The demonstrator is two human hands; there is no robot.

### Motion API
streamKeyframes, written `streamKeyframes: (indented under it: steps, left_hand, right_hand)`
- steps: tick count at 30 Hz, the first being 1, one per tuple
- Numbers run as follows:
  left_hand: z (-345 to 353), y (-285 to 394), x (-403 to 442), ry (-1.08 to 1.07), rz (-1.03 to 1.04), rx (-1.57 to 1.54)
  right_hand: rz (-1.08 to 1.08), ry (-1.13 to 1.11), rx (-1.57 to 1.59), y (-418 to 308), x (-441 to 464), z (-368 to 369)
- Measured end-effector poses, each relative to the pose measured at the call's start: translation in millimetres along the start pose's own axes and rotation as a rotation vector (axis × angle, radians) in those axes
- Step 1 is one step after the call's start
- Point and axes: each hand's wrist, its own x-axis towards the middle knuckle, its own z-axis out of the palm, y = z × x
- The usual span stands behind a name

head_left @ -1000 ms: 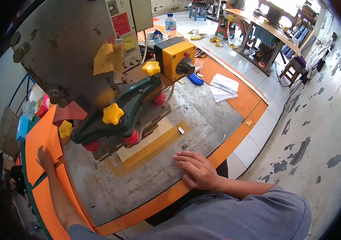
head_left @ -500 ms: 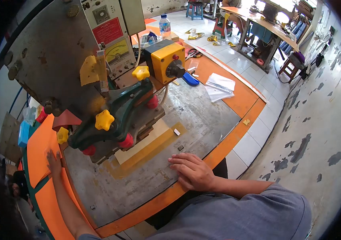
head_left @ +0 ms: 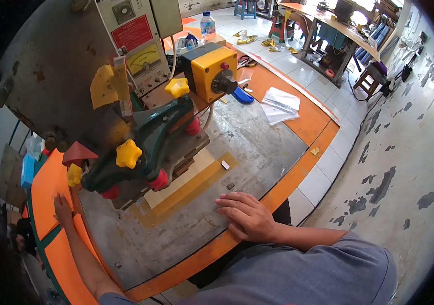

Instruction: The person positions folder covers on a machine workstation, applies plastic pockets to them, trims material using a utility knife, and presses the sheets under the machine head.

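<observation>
My right hand point(head_left: 247, 217) rests near the front edge of the grey metal plate point(head_left: 186, 254), fingers stretched out and holding nothing. Far to the left, my left hand point(head_left: 63, 211) lies on an orange panel point(head_left: 46, 190) beside the plate, its fingers extended. Between and beyond my hands stands a press with a dark green bracket point(head_left: 163, 129), yellow star knobs point(head_left: 129, 154) and red collars. Under its head lies a cream board strip point(head_left: 181, 180) bordered by brownish tape point(head_left: 196, 192). A small white piece point(head_left: 225, 165) sits at the strip's right end.
A yellow control box point(head_left: 209, 73) with a black dial stands behind the plate. Clear plastic sheets point(head_left: 280, 104) and a blue-handled object point(head_left: 243, 95) lie to its right. A water bottle point(head_left: 207, 26) stands farther back. A peeling wall point(head_left: 390, 152) runs along the right.
My left hand has shifted slightly left on the orange panel, its fingers closer together. The view has tilted a little. My right hand stays almost where it was.
</observation>
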Motion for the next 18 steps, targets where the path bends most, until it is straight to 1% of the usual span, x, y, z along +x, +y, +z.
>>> streamKeyframes:
  steps: [1,2,3,5,6,7,9,11,12,13,14,15,17,18]
  left_hand:
    - [-21.6,24.7,-7.8,-0.098,-0.138,0.073]
    - [-30.5,32.2,-9.6,-0.192,-0.274,0.144]
    - [-29.0,32.6,-12.7,-0.191,-0.274,0.143]
    - [-21.9,36.3,-18.9,0.051,-0.183,0.000]
    - [-18.4,30.6,-14.7,0.049,-0.178,-0.002]
    - [-16.8,24.5,-9.6,-0.012,-0.234,-0.057]
    - [-23.4,33.4,-13.3,-0.072,-0.290,-0.109]
    - [-30.2,46.2,-17.8,-0.108,-0.239,0.206]
    - [-24.4,37.1,-18.2,-0.106,-0.239,0.212]
    - [-8.7,22.3,-15.5,-0.025,-0.261,0.255]
    - [-5.5,23.0,-16.4,0.056,-0.281,0.299]
    - [-6.6,21.7,-16.1,0.058,-0.277,0.302]
    - [-8.7,22.9,-19.4,0.125,-0.176,0.079]
    - [-15.6,34.9,-29.3,0.123,-0.175,0.083]
  right_hand:
    - [-0.002,-0.003,-0.003,-0.1,0.4,-0.2]
    - [-0.003,-0.005,-0.001,-0.2,1.0,-0.5]
    - [-0.016,-0.015,-0.010,-0.1,1.5,-1.2]
    - [-0.021,-0.019,-0.025,0.0,2.0,-3.1]
    - [-0.027,-0.012,-0.026,-0.1,2.3,-3.4]
    - [-0.034,-0.006,-0.026,-0.3,2.0,-3.4]
    - [-0.032,0.014,-0.018,1.2,-0.9,-0.4]
    - [-0.034,0.038,-0.006,1.4,-2.2,2.0]
    - [-0.034,0.046,-0.011,0.9,-2.9,2.7]
    - [-0.037,0.055,-0.018,1.8,-2.6,2.2]
    - [-0.038,0.059,-0.016,2.0,-2.2,0.8]
    - [-0.047,0.057,-0.015,1.3,-2.0,-1.2]
    - [-0.053,0.054,-0.011,2.1,-3.2,-2.0]
    - [-0.056,0.065,-0.009,3.2,-3.5,-1.5]
